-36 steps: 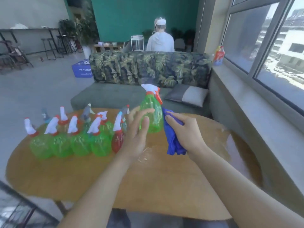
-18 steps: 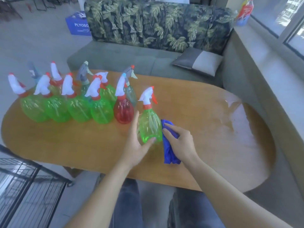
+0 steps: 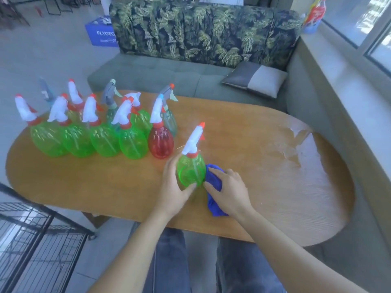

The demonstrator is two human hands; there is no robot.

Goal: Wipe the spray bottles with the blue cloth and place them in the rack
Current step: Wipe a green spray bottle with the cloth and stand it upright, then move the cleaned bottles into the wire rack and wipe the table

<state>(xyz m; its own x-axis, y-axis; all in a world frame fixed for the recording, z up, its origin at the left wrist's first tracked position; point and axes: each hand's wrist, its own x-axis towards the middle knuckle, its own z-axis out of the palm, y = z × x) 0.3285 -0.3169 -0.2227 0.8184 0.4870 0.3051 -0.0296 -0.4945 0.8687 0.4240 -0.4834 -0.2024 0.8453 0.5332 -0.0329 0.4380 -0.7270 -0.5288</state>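
**Currently: wiping one green bottle**

Head view: left hand grips the green spray bottle at the table's near edge; right hand presses the blue cloth against its side, fingers curled round the cloth. Judged mid-wipe. Next: carry the bottle left to the black wire rack, below table level. Unwiped bottles crowd that side.

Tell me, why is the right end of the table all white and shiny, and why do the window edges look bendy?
In the head view, daylight from the window bounces off the table, making pale glare on its right end; the wide-angle lens bows the windowsill near the picture's edge; the green spray bottle glows because light passes through it, and the far bottles look slightly soft.
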